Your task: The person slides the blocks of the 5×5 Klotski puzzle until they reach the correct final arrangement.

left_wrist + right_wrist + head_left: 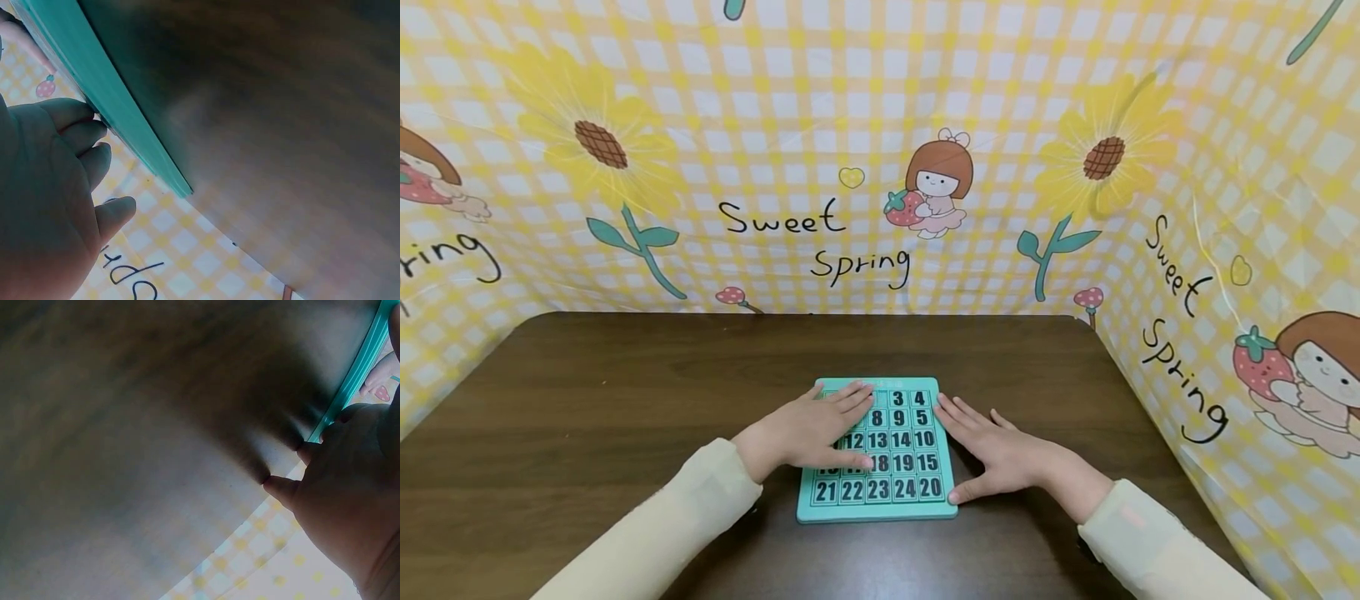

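Observation:
A flat teal sliding number puzzle [880, 512] lies on the table, its tiles printed with dark numbers. Along its bottom row they read 21, 22, 23, 24, 20; 3 and 4 show at the top right. My left hand [808, 427] reaches over the left side with fingers and thumb extended, hiding several tiles. A tile-free gap shows beside its fingertips in the top row. My right hand [1000, 454] lies along the right edge, fingertips at the upper part and thumb near the lower corner. In the left wrist view, the puzzle's side [119, 100] runs past the fingers.
The dark wood-grain table [625, 400] extends around the puzzle. A yellow checked cloth [790, 125] with flowers and lettering hangs behind it and along both sides. Pale sleeves [677, 517] cover both forearms.

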A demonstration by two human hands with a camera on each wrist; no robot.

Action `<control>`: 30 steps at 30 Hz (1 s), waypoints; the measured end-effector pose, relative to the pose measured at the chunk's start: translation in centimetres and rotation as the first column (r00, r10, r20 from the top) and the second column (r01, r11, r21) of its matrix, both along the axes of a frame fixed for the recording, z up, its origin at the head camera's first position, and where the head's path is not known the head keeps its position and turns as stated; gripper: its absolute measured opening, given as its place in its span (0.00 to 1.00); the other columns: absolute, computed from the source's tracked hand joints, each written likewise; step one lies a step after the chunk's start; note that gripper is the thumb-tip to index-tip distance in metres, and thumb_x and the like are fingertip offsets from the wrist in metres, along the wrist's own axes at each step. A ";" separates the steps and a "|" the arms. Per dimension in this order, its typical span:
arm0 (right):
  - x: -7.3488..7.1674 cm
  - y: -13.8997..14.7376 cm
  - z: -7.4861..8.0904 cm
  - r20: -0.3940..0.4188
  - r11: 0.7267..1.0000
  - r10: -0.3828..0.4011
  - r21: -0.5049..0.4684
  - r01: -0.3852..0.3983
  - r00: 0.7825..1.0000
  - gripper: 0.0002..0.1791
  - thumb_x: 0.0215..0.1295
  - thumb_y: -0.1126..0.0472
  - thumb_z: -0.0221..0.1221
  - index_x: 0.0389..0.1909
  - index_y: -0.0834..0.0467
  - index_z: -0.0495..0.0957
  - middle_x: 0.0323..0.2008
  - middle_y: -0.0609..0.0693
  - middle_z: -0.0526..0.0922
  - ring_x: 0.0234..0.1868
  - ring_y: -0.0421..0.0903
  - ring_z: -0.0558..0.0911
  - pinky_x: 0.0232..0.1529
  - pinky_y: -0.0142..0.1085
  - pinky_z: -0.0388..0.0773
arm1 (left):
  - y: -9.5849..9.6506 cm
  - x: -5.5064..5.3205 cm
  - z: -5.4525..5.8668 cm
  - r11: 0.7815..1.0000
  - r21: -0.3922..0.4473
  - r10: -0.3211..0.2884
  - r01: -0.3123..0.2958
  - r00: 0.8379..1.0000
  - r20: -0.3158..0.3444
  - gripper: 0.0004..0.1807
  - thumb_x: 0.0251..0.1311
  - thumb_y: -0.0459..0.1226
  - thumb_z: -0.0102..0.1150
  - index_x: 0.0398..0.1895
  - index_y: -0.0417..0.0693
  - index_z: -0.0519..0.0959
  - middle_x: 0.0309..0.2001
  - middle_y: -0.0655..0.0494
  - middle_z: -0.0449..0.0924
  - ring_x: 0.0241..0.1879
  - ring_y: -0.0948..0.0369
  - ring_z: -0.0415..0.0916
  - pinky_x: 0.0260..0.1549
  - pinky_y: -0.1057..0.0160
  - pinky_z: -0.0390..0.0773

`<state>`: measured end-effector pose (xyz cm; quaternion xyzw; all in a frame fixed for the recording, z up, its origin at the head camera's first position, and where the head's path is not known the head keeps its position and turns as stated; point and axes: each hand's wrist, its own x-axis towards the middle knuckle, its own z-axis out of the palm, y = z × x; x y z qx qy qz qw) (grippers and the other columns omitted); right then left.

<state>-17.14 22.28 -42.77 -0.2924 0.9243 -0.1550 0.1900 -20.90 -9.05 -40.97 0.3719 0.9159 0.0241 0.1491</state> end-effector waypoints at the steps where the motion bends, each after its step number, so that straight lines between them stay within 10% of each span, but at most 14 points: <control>1: 0.0 0.0 0.0 0.000 1.000 0.001 0.000 -0.001 1.000 0.65 0.53 0.25 0.60 0.81 0.48 0.34 0.81 0.44 0.30 0.81 0.51 0.35 0.72 0.70 0.40 | -0.2 0.0 0.0 1.000 -0.003 0.002 -0.002 1.000 -0.002 0.53 0.61 0.73 0.42 0.81 0.52 0.47 0.82 0.58 0.39 0.81 0.58 0.35 0.75 0.38 0.41; 14: 0.0 0.1 0.1 0.001 1.000 0.009 -0.006 -0.009 1.000 0.65 0.54 0.25 0.60 0.81 0.49 0.34 0.81 0.46 0.31 0.81 0.52 0.35 0.72 0.70 0.40 | -1.5 0.4 0.5 0.999 0.043 -0.008 0.007 1.000 0.004 0.48 0.65 0.67 0.45 0.80 0.49 0.51 0.81 0.53 0.44 0.81 0.52 0.40 0.73 0.34 0.44; 30: 0.2 -0.1 0.2 0.005 1.000 0.005 -0.002 -0.005 1.000 0.64 0.56 0.25 0.59 0.81 0.49 0.35 0.81 0.45 0.31 0.81 0.52 0.35 0.71 0.70 0.41 | 2.8 0.1 0.6 0.999 0.037 -0.039 0.039 0.999 -0.006 0.48 0.65 0.68 0.43 0.80 0.53 0.48 0.81 0.58 0.41 0.81 0.59 0.36 0.75 0.38 0.45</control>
